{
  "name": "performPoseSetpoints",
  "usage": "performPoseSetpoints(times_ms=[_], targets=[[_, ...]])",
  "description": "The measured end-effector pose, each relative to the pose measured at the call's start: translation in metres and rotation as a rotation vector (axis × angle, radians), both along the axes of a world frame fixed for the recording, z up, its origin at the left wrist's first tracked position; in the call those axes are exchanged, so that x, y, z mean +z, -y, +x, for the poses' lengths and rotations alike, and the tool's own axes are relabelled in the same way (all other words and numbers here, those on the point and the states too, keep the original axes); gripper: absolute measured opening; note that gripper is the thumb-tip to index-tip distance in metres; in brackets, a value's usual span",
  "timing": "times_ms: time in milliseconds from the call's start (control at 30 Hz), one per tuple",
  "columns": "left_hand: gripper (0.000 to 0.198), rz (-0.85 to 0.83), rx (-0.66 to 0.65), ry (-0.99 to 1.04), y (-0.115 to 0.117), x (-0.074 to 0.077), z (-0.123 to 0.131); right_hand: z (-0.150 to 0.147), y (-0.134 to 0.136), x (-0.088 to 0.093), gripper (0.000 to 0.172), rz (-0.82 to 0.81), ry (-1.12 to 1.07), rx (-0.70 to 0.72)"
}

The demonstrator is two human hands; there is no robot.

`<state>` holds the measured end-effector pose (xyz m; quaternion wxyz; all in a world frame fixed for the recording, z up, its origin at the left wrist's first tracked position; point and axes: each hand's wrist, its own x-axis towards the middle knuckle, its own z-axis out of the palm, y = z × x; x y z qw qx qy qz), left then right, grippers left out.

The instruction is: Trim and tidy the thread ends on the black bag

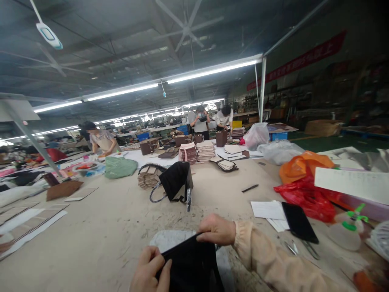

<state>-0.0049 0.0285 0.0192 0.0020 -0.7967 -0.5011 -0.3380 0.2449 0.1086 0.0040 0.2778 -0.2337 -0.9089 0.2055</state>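
Note:
At the bottom of the head view, both my hands hold a black bag [191, 265] by its top edge. My left hand [151, 268] pinches the left end of that edge, fingers closed on it. At the other end, my right hand [217, 230] grips the edge between thumb and curled fingers. A pale, mottled slab [173, 238] shows partly beneath the bag. Another black bag [176, 180] leans tilted on the table farther ahead, its handles in clear wrapping. Touching it on the left is a stack of beige pieces [148, 178]. The lower part of the held bag is cut off.
To the right lie a black phone [299, 221], white papers [269, 213], a pen [250, 188], a spray bottle [348, 231] and red plastic [310, 198]. Stacked pieces [205, 151] stand across the table [100, 231]. Several people work beyond, one person [103, 140] at left.

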Motion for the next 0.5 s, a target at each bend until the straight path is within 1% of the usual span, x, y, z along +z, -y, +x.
performPoseSetpoints(times_ms=[100,167,267,400,500], targets=[[0.031,-0.072,0.118,0.058,0.012,0.012,0.008,-0.001,0.002,0.004,0.036,-0.018,-0.021,0.016],[0.029,-0.139,0.153,0.09,0.016,0.017,0.012,-0.001,0.001,0.005,0.036,-0.039,-0.027,0.029],[0.028,-0.187,0.179,0.129,0.017,0.018,0.015,0.001,-0.002,0.004,0.035,-0.055,-0.035,0.041],[0.027,-0.191,0.203,0.172,0.017,0.017,0.014,0.002,-0.002,0.003,0.035,-0.055,-0.039,0.035],[0.027,-0.242,0.184,0.197,0.015,0.016,0.011,0.001,-0.002,0.003,0.034,-0.073,-0.047,0.041]])
